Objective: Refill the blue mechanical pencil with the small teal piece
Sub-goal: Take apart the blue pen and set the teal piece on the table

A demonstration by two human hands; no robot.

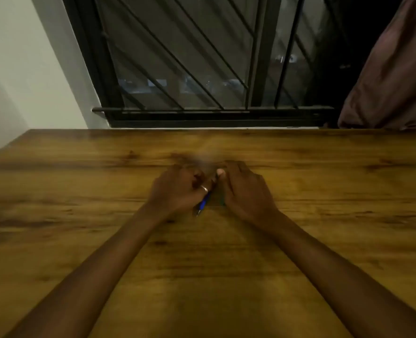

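Both hands meet at the middle of the table, knuckles up and fingers curled inward. The left hand (177, 189), a ring (204, 188) on one finger, grips the blue mechanical pencil (204, 203). The barrel slants out from under the palm, its metal tip pointing down toward the person and hanging just above the wood. The right hand (243, 189) sits close against the left, its thumb pressed in by the pencil's hidden upper end. Whether it pinches anything there, I cannot tell. A dark greenish patch (218, 200) shows in the gap by the heel of the right hand, too dim to say whether it is the teal piece. Any print on the barrel is too blurred to read.

The wooden table (324, 240) spreads wide and bare on either side of the forearms. Its far edge runs along the wall under a black-barred window (189, 69), and its left edge slants off beside a pale wall (19, 81). A brownish curtain (392, 81) hangs by the far right corner.
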